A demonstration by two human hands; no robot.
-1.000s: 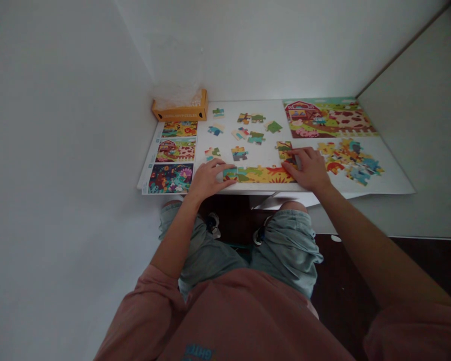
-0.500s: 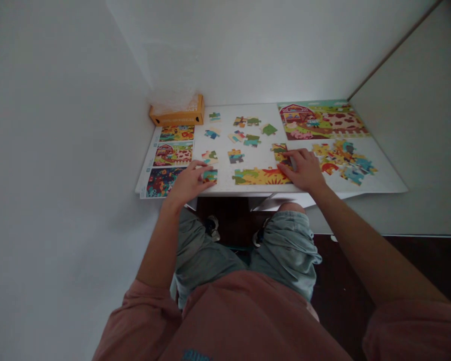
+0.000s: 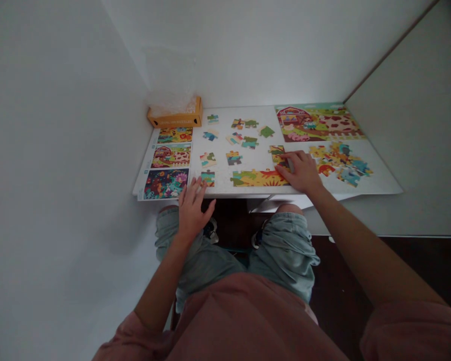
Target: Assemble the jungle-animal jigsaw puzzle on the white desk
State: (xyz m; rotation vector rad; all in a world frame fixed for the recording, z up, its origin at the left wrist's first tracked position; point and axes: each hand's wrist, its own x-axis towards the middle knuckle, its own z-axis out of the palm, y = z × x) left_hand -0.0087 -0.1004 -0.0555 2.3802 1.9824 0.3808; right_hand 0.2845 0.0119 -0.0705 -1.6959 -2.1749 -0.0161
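Note:
My left hand [image 3: 192, 208] is open at the table's front edge, fingers spread, its fingertips beside a corner puzzle piece [image 3: 208, 178]. My right hand [image 3: 302, 170] lies with fingers apart over the right end of a joined puzzle strip [image 3: 255, 178], its fingertips on the yellow-green pieces [image 3: 277, 153] that rise from that end. It is open and grips nothing. Between the hands and further back lie several loose pieces, among them a yellow and grey one [image 3: 234, 158] and a green one [image 3: 266, 131].
A pile of mixed pieces [image 3: 340, 161] lies to the right, in front of a finished farm picture [image 3: 319, 123]. At the back left stands an orange box [image 3: 176, 119] with clear plastic on it. Printed picture sheets [image 3: 171, 156] lie along the left side of the white table [image 3: 253, 190].
My left hand has drawn back toward me, off the corner piece, and its fingers have spread; the sheet beneath shows more. My right hand has stayed at the strip.

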